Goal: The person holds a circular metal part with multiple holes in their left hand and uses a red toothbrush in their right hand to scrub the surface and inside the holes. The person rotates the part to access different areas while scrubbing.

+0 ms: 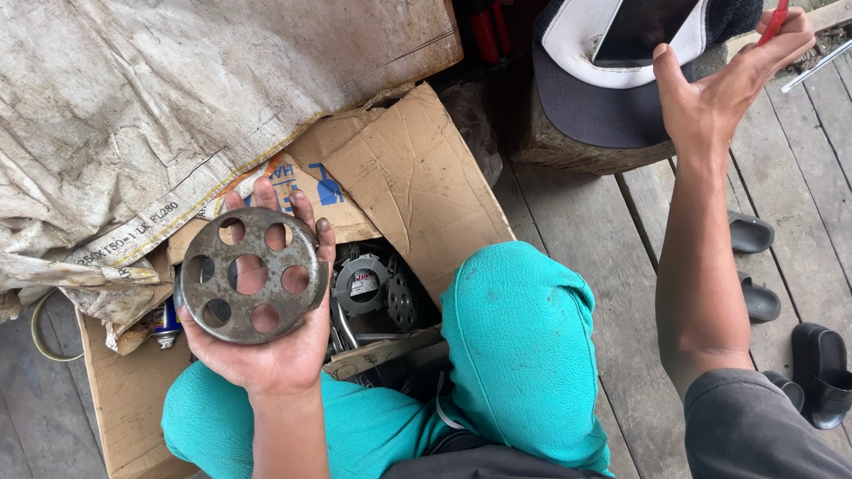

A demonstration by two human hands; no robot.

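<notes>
The left hand cradles a round, rusty grey metal disc with a ring of circular holes around one central hole. The disc lies flat across the palm, fingertips curling up behind its far rim and the thumb side hidden under its lower left edge — a full, closed hold around the part, which sits above the person's left knee in teal trousers.

Just beyond the disc stands an open brown cardboard box, its flaps spread wide. Inside it lie more metal parts, among them a grey round housing with a white label and a smaller dark perforated disc (both partly in shadow). A dirty, off-white woven sack drapes over the box's far left side.

The right hand is raised well apart from the disc, over the grey wooden plank floor. Its fingers pinch a slim red object at the tips — whether it is a pen or a tool I cannot tell. Beside that hand a dark cap with a white front panel rests on a wooden block.
</notes>
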